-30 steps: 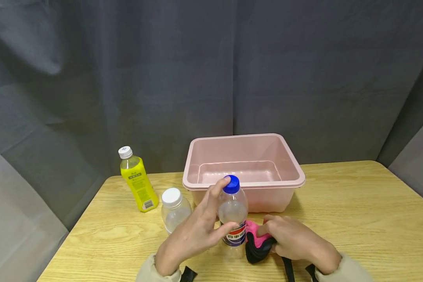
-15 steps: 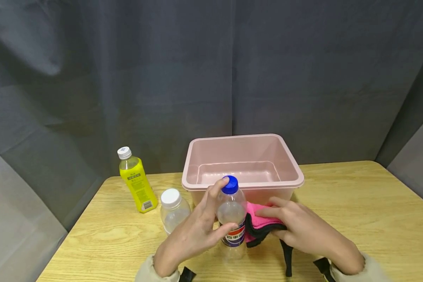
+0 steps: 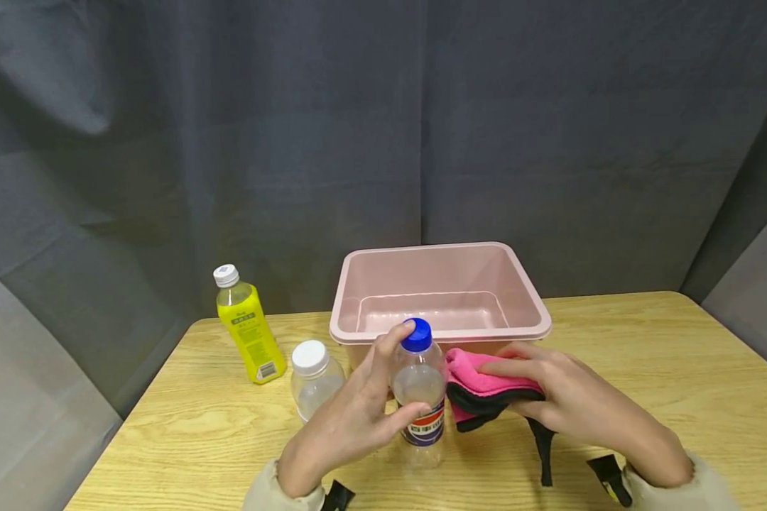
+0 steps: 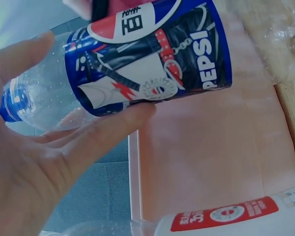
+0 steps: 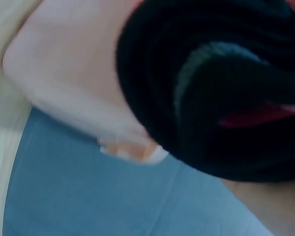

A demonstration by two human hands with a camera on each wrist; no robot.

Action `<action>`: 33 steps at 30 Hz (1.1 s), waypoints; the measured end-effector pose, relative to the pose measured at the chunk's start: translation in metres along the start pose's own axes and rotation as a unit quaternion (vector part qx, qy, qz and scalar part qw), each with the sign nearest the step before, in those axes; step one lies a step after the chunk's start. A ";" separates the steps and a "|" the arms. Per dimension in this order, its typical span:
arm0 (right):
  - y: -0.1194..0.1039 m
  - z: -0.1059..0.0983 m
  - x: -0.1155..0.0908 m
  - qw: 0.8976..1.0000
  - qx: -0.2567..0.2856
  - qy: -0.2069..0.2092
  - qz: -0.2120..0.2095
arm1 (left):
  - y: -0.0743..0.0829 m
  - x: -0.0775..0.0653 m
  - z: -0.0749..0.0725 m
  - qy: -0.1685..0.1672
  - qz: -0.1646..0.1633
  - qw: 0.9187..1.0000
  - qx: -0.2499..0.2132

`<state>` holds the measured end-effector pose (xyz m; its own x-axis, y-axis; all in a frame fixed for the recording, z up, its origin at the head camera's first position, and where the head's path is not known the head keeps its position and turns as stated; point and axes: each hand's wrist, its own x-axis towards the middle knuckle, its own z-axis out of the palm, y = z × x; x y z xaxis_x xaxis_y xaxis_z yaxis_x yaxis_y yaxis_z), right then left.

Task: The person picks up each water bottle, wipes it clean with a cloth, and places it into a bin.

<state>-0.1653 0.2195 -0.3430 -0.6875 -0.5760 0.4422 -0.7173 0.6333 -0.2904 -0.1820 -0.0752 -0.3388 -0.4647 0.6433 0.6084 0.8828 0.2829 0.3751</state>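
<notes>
1. The pink plastic bin (image 3: 498, 333) sits on the wood-grain bench (image 3: 185, 440).
2. In front of the bin, near its middle, stands an upright clear Pepsi bottle (image 3: 420, 387) (blue cap on); the left hand (image 3: 356, 419) grips it, fingers on one side, thumb on the other.
3. In front of the bin, toward its right, the right hand (image 3: 562, 394) pinches a folded pink-and-black cloth (image 3: 479, 376) between fingers and thumb; a black strap (image 3: 543, 451) hangs below.
4. Left of the bin stand a white-capped clear bottle (image 3: 316, 389) and, farther out, a yellow-labelled bottle (image 3: 253, 337).
</notes>
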 end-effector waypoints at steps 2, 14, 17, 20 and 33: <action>0.007 -0.003 -0.004 0.999 0.002 -0.033 0.020 | 0.000 -0.001 -0.001 0.002 -0.002 1.000 -0.001; 0.032 -0.007 -0.015 0.988 0.025 -0.127 0.080 | 0.005 -0.005 -0.006 0.051 -0.021 0.998 -0.011; 0.033 -0.007 -0.015 0.985 0.036 -0.140 0.094 | 0.005 -0.004 -0.008 0.070 -0.007 0.998 0.003; 0.034 -0.007 -0.015 0.984 0.036 -0.144 0.101 | 0.005 -0.003 -0.009 0.083 0.017 0.996 0.009; 0.036 -0.006 -0.015 0.982 0.045 -0.149 0.111 | 0.009 -0.005 -0.017 0.074 0.002 0.996 -0.058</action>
<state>-0.1798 0.2540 -0.3552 -0.8210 -0.5629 0.0960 -0.5440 0.7198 -0.4313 -0.1724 -0.0881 -0.3265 -0.4747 0.5298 0.7028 0.8742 0.1911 0.4464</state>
